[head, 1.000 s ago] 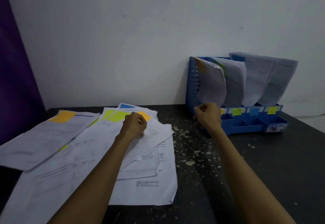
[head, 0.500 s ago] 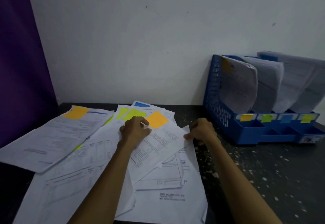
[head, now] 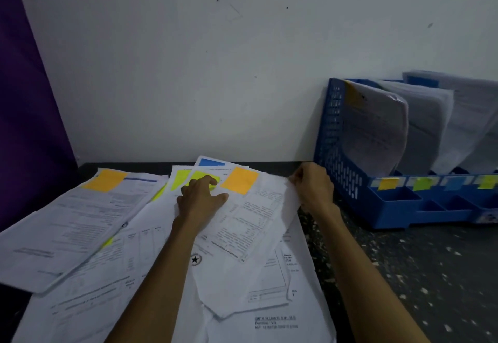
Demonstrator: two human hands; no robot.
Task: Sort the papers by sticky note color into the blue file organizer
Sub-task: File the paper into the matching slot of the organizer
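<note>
Loose printed papers (head: pixel 80 235) lie fanned over the left of the dark table, with orange, yellow-green and blue sticky notes at their top edges. My left hand (head: pixel 200 197) lies flat on the pile, fingers over a yellow-green sticky note (head: pixel 202 177). My right hand (head: pixel 312 187) pinches the right edge of the top sheet (head: pixel 250 224), which bears an orange sticky note (head: pixel 239 181). The blue file organizer (head: pixel 336 159) stands at the right against the wall. Its slots hold curled papers and carry orange, green, blue and yellow labels along the front.
A white wall runs behind the table. A purple panel (head: pixel 24 113) fills the left edge. The black table top (head: pixel 417 275) is flecked with pale spots to the right of the papers. Small open compartments (head: pixel 404 197) line the organizer's front.
My right hand came back from the organizer to the pile and took the edge of the orange-noted sheet. My left hand spread flat toward the yellow-green note. The view shifted left.
</note>
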